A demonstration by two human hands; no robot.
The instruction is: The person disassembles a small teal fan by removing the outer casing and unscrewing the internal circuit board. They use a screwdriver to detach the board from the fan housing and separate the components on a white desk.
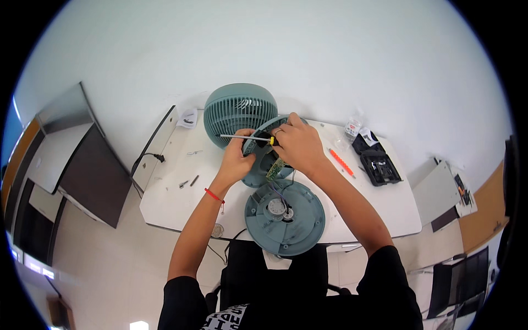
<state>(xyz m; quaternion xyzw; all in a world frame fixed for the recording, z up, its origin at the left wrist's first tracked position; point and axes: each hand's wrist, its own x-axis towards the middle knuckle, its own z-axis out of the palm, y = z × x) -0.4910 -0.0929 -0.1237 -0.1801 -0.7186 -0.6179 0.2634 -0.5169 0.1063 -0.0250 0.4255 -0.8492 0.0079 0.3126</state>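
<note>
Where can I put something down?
Two bare patches on the white table: the near-left corner, this side of the metal pieces; the near-right corner, below the black case. The middle is crowded: fan head, round base, left hand, right hand.

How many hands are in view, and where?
2: the left hand grips the left side of the green housing; the right hand is at its right, holding a screwdriver. No others seen.

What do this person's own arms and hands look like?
No gloves. The left hand has a thin red bracelet with a dangling end at its wrist; the right hand has what looks like a ring on one finger. The short sleeves are black.
</note>
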